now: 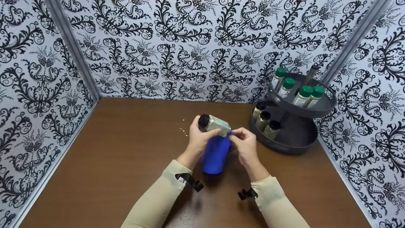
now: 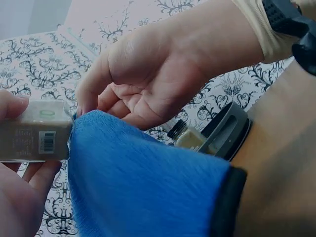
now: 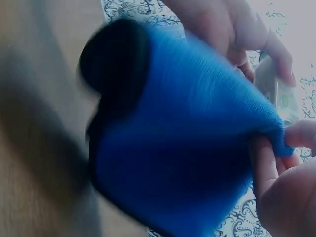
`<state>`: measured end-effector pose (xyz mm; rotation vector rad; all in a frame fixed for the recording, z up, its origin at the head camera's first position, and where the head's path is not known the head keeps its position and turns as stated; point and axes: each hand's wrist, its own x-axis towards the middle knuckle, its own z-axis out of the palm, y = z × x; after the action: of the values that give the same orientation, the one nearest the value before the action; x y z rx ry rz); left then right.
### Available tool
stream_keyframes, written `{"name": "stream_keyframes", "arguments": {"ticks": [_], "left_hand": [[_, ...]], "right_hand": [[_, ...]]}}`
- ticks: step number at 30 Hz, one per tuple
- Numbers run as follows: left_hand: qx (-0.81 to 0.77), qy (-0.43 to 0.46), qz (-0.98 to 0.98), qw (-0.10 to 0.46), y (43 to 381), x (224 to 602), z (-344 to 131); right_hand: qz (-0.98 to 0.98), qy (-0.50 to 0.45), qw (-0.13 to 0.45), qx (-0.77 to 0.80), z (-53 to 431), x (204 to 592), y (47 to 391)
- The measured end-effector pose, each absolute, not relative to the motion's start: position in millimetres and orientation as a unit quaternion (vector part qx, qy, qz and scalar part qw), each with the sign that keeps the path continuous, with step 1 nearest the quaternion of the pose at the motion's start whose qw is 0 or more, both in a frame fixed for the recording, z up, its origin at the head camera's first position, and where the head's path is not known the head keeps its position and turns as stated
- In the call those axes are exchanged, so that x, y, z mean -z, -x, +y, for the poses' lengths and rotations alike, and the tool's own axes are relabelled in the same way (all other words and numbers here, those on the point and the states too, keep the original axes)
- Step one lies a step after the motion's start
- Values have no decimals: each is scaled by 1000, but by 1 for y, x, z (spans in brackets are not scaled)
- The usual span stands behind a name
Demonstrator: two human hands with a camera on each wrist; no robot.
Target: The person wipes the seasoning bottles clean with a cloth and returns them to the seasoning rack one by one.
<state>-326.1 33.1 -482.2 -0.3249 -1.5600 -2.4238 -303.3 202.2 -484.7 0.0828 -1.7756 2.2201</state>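
Observation:
My left hand grips a clear, square-sided spice jar with a black cap, tilted above the table. A barcode label shows on the jar in the left wrist view. Pinched at its edge by my right hand, a blue cloth with dark edging hangs below the jar. The cloth touches the jar's base end in the left wrist view. Fingers of the right hand hold a fold of the cloth in the right wrist view, where the cloth partly hides the left hand.
A dark two-tier round rack stands at the back right. Several green-capped jars sit on its upper tier, and black-capped jars on the lower one. Pale crumbs lie on the brown table. Patterned walls enclose it.

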Motion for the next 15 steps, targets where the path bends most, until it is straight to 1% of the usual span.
{"name": "stream_keyframes", "arguments": {"ticks": [2,4,7,9,12,15], "left_hand": [[830,109,-532,127,327,481,31],[826,111,-536,132,327,480,30],[825,125,-540,114,325,480,31],[818,142,-549,101,322,480,34],[814,159,-551,90,319,481,38],[824,164,-535,91,319,481,39]], "right_hand": [[-610,-33,161,-775,202,482,302],[-594,-39,200,-778,203,478,301],[-566,-39,261,-781,206,472,300],[-557,-35,279,-782,208,471,300],[-559,-29,265,-785,208,472,302],[-579,-27,221,-785,208,476,302]]}}
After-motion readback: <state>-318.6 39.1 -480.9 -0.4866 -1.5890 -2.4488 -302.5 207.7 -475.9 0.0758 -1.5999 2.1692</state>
